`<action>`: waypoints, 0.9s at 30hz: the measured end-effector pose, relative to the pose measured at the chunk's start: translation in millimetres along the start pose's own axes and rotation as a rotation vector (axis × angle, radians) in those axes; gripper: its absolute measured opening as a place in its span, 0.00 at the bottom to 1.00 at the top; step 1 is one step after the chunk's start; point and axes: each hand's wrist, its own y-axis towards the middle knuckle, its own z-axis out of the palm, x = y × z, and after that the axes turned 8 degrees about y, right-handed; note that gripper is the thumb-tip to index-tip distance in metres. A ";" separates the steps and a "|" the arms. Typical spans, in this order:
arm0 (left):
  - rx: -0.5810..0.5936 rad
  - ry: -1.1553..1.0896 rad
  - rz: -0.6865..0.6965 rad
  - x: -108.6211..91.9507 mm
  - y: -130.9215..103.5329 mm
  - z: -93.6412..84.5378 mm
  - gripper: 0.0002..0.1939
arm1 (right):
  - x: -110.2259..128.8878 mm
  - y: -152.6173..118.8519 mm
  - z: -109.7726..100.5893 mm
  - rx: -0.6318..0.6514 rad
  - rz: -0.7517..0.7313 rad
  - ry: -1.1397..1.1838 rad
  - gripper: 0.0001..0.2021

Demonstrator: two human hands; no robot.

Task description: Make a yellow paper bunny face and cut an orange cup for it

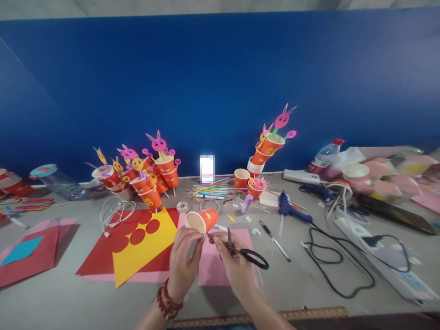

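Observation:
An orange paper cup (209, 219) lies tilted on its side, its pale open mouth facing left. The fingers of my left hand (184, 256) grip its lower rim. My right hand (235, 266) holds a pair of black-handled scissors (255, 258). One handle loop sticks out to the right, and the tips of my right fingers meet the cup's lower edge. A small dark bit shows between the fingers and the rim, too small to name. Below both hands lies a sheet of pink paper (215, 272). Yellow paper (147, 250) with round holes rests on red paper to the left.
Decorated cups with bunny faces (165, 167) stand at the back left, more at the back right (271, 145). A blue glue gun (292, 210), a pen (275, 240), a black cable and a power strip (388, 261) lie to the right. Coloured sticks (213, 190) lie behind.

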 end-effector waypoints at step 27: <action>-0.025 -0.347 -0.296 8.8 -17.9 6.8 0.05 | 5.7 2.3 8.4 0.067 -0.036 -0.015 0.07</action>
